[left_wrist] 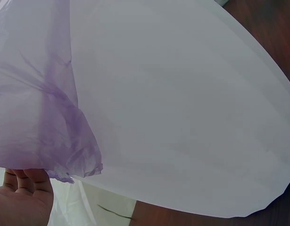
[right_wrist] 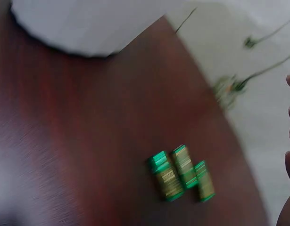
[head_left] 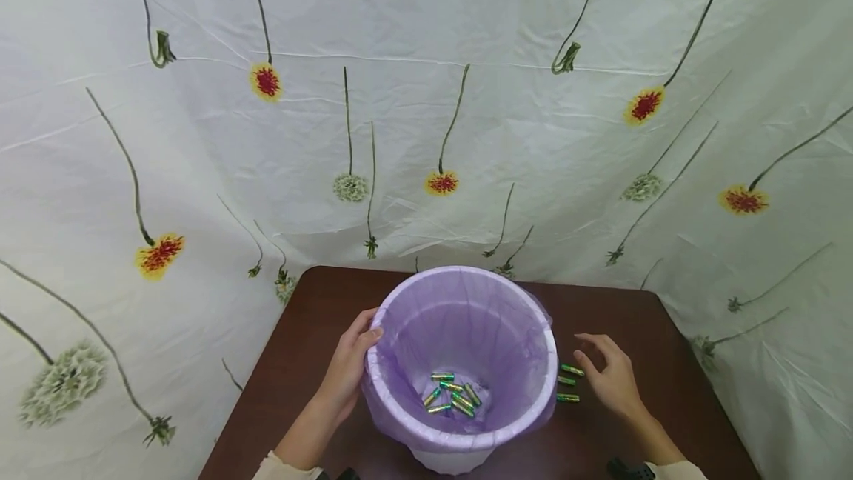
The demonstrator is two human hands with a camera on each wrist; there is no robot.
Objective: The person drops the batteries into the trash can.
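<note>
A white trash bin lined with a purple plastic bag stands on the table. Several green and gold batteries lie at its bottom. My left hand grips the bin's left rim, thumb over the edge and fingers on the outside; in the left wrist view its fingers touch the lined side. Three more batteries lie on the table to the right of the bin. My right hand hovers just right of these, fingers loosely bent and holding nothing.
The dark brown table narrows toward its back edge. Behind and beside it hangs a pale cloth with printed flowers. Dark wristbands show at the cuffs.
</note>
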